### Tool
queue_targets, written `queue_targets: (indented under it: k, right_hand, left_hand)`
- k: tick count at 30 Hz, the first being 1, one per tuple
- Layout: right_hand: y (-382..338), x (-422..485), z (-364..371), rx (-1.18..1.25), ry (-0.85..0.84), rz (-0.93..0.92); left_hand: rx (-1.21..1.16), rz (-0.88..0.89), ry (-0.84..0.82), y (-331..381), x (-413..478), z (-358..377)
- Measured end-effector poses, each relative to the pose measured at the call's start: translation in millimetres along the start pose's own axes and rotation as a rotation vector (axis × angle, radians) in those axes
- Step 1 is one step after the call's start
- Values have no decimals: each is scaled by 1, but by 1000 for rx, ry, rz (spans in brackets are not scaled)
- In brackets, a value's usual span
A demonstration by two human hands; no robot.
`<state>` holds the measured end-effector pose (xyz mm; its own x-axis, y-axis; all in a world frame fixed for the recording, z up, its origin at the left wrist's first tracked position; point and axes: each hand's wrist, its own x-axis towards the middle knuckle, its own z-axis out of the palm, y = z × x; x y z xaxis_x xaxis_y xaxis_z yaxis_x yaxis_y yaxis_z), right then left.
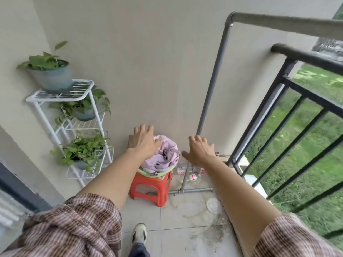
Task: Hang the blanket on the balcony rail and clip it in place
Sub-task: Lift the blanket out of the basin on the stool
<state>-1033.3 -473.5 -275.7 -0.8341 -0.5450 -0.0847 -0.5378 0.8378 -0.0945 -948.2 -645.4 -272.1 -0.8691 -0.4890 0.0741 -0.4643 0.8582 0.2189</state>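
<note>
A crumpled lilac blanket point(163, 156) with a green patterned edge lies piled on a small red plastic stool point(151, 188) against the wall. My left hand point(143, 140) is stretched out with fingers spread, above the blanket's left side. My right hand point(199, 150) is also spread, just to the right of the pile, holding nothing. The black balcony rail point(304, 56) runs along the right, and a grey pipe rail point(285, 22) bends above it. No clips are visible.
A white wire plant stand point(61, 95) with three potted plants stands at the left wall. Grey pipes point(191, 191), small bottles point(192, 177) and a white lid point(213, 204) lie on the tiled floor by the stool. My shoe point(139, 233) is at the bottom.
</note>
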Motion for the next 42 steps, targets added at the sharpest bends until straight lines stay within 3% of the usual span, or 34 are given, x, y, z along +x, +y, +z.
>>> queue_targets:
  k: [11,21,26,31,34,38,42]
  right_hand:
    - [-42,234,86,95,-209,131]
    - [-30,310,207,112,-531,256]
    - [-17,341,263,104,-614,272]
    - [1,375,325,127,-565,328]
    - [13,391,359,160,-454,390]
    - [29,398,399,213,-351,445]
    - [35,393,414,275,-142,381]
  left_hand:
    - [-39,15,-274,-89,228,109]
    - [-92,-15,-568,-134,287,258]
    - [-120,-3,-664,-134,304,329]
    - [-79,86,-700,-133,322,401]
    - [-116,108,-681,-132,333,441]
    - [-291,220,-527,-123,345,480]
    - [-268,244,-519,-99,355,493]
